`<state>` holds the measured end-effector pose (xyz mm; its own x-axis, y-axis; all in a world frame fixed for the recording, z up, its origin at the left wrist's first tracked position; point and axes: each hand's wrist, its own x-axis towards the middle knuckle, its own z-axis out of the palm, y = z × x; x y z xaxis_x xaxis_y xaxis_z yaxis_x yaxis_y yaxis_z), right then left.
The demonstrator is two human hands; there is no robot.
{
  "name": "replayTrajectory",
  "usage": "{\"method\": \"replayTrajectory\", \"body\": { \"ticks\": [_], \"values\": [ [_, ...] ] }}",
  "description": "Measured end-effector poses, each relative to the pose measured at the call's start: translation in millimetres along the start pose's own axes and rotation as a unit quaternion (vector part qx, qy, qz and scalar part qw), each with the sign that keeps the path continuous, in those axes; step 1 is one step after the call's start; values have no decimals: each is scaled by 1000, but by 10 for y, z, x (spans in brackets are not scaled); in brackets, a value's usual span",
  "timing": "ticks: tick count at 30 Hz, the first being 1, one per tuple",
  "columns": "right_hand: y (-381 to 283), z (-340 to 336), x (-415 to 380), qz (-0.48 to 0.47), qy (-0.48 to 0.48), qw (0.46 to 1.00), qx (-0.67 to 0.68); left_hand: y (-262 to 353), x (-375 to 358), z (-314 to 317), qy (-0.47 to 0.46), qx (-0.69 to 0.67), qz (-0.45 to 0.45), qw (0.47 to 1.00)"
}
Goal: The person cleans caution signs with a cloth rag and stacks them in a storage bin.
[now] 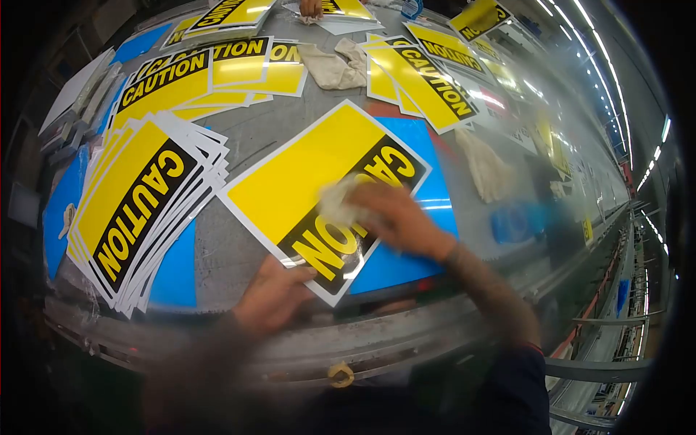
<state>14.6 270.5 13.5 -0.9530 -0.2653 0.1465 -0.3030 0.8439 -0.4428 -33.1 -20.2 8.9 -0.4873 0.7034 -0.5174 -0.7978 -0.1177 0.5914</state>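
Note:
A yellow sign with a black CAUTION band (pixel 293 174) lies tilted in front of me, partly over a blue sheet (pixel 428 159). My left hand (pixel 279 290) grips its lower edge near the end of the band. A pale cloth (pixel 337 204) is under my right hand (pixel 395 217), pressed on the band and hiding its middle letters. My right fingers are closed around the cloth and slightly blurred. To the left, a fanned stack of CAUTION signs (pixel 123 174) rests on another blue sheet (pixel 177 272).
More CAUTION signs (pixel 170 83) lie at the back left, others (pixel 428 80) at the back right. Cloths (pixel 330 67) sit between them, another (pixel 482 167) at the right. Another person's hand (pixel 312 7) shows at the top. The table's metal edge (pixel 406 333) runs along the front.

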Motion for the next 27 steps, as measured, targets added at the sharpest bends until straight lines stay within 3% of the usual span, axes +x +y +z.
{"method": "replayTrajectory", "body": {
  "ticks": [2, 4, 8, 9, 12, 15, 16, 18, 20, 24, 27],
  "values": [
    [752, 33, 56, 59, 137, 984, -99, -9, 6, -20, -3, 18, -2, 1000],
    [611, 139, 154, 45, 159, 972, -168, -22, 19, -14, 8, 18, 3, 1000],
    [-364, 336, 145, -92, -19, 995, -15, -36, 71, -51, 8, -19, 1, 1000],
    [-197, 246, 181, -111, -26, 993, -20, -54, 64, -43, 12, -30, 13, 999],
    [659, 115, 298, 30, 119, 987, -103, 22, 26, 18, 14, -2, -4, 1000],
    [692, 262, 272, -34, 114, 955, -271, 9, 33, 0, 8, -3, -3, 1000],
    [338, 333, 256, -39, 104, 987, -114, -24, 52, -4, 11, -6, 3, 1000],
    [-363, 440, 84, -104, -21, 992, -70, -86, 64, -82, -30, -38, 24, 999],
    [-308, 289, 16, -113, -42, 992, -21, -83, 31, -34, -29, -28, 33, 999],
    [727, -41, -134, 69, 105, 978, -167, -44, -18, -17, -11, 20, 3, 1000],
    [662, 111, -332, 118, 156, 965, -173, -87, 13, -22, 13, 18, 9, 1000]
  ]
}}
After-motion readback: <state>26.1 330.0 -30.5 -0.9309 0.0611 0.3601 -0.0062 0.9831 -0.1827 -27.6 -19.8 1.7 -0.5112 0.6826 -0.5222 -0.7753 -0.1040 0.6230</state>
